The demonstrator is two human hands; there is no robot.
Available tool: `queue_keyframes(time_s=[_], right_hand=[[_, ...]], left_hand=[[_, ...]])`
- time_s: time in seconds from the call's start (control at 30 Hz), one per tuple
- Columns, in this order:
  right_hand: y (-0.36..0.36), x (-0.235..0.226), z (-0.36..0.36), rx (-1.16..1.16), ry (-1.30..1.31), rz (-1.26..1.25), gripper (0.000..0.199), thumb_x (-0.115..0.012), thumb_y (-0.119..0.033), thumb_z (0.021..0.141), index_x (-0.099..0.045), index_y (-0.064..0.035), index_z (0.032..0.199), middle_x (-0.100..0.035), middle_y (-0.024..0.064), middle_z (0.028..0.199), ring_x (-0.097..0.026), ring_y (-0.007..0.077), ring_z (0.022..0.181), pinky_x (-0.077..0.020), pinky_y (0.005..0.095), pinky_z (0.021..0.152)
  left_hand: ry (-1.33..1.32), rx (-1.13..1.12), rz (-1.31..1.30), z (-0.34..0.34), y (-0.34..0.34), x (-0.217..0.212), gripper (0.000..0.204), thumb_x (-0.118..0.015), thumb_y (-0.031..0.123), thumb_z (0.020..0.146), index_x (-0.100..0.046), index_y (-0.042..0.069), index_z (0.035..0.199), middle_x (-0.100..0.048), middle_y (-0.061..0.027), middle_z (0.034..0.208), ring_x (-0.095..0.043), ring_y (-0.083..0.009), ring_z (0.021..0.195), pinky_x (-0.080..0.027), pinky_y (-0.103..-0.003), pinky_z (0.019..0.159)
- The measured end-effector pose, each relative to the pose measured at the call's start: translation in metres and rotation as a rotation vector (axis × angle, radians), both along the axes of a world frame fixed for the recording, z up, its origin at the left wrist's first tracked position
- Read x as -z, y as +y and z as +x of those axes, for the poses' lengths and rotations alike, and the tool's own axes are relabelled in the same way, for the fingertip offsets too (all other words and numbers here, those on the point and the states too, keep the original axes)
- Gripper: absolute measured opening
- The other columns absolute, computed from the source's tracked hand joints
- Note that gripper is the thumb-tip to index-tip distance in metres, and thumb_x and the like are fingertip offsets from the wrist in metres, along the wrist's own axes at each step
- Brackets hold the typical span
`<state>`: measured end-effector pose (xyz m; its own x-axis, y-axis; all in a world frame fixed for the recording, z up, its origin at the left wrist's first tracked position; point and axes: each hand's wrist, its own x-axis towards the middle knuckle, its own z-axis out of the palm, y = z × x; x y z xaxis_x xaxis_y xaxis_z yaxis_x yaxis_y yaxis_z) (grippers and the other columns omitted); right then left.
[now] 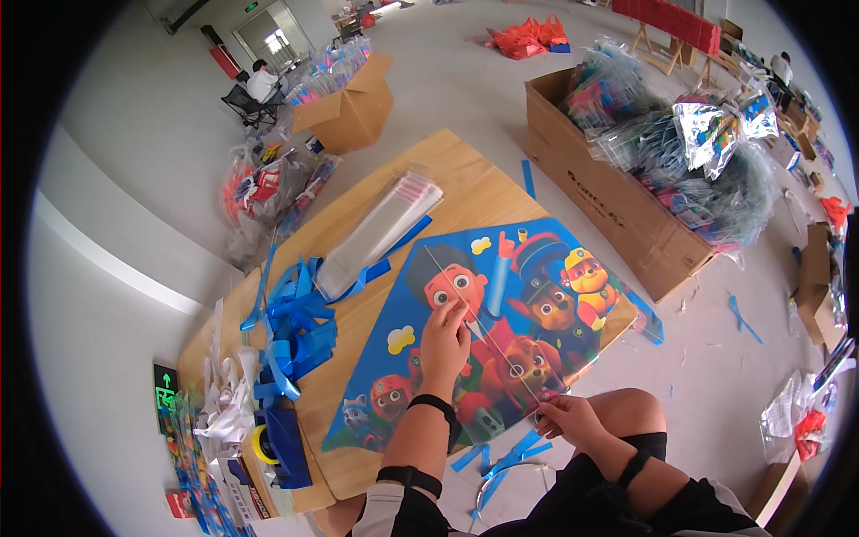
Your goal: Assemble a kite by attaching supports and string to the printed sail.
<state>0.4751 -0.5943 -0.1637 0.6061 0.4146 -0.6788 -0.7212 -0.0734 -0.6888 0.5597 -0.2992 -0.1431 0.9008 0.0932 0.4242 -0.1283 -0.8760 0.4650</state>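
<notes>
A large blue cartoon-printed sheet (488,407) lies across the wooden table (447,166). A thin pale line (490,333), which looks like the edge of a clear plastic sleeve, slants over it from the upper left toward its near edge. My left hand (445,345) rests on the sheet beside this line, fingers laid down close together. At the line's near end, my right hand (571,419) pinches something clear by the sheet's edge. Its outline is too faint to tell fully. Left of the sheet sits a stack of long clear plastic sleeves (380,234).
A heap of blue ribbon strips (300,331) covers the table's left side, near yellow tape (263,445). Right of the table stands a long cardboard box (617,192) piled with plastic-wrapped goods. Another open carton (362,107) is at the far left; a person (263,82) sits beyond it.
</notes>
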Motion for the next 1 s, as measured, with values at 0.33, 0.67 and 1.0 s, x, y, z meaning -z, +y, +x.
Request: queue_keyframes(time_s=[0.33,0.67,1.0], right_hand=[[0.009,-0.004,0.005,0.062,0.02,-0.06,0.038,-0.064,-0.034,0.102,-0.067,0.0027,0.097,-0.071,0.011,0.078,-0.073,0.0217,0.068,-0.0584,0.0305,0.059],[0.013,-0.002,0.006,0.083,0.025,-0.076,0.038,-0.063,-0.037,0.102,-0.068,0.0,0.093,-0.07,0.009,0.075,-0.072,0.0194,0.064,-0.0569,0.0294,0.056],[0.011,-0.017,0.007,0.086,-0.07,-0.156,0.041,-0.064,-0.038,0.101,-0.066,-0.0004,0.084,-0.066,0.0065,0.068,-0.064,0.0142,0.055,-0.0523,0.0279,0.051]], left_hand=[[-0.006,0.008,0.028,0.001,0.003,0.001,0.038,-0.062,0.002,0.087,-0.068,0.009,0.124,-0.062,-0.0057,0.13,-0.062,-0.0314,0.11,-0.054,-0.043,0.09],[-0.002,0.015,0.019,0.002,0.003,0.002,0.038,-0.061,0.003,0.088,-0.068,0.01,0.125,-0.062,-0.0063,0.13,-0.062,-0.0318,0.113,-0.053,-0.044,0.092],[-0.007,0.008,-0.004,0.003,0.002,0.001,0.037,-0.062,0.003,0.088,-0.068,0.01,0.123,-0.062,-0.0057,0.13,-0.062,-0.0317,0.113,-0.053,-0.044,0.093]])
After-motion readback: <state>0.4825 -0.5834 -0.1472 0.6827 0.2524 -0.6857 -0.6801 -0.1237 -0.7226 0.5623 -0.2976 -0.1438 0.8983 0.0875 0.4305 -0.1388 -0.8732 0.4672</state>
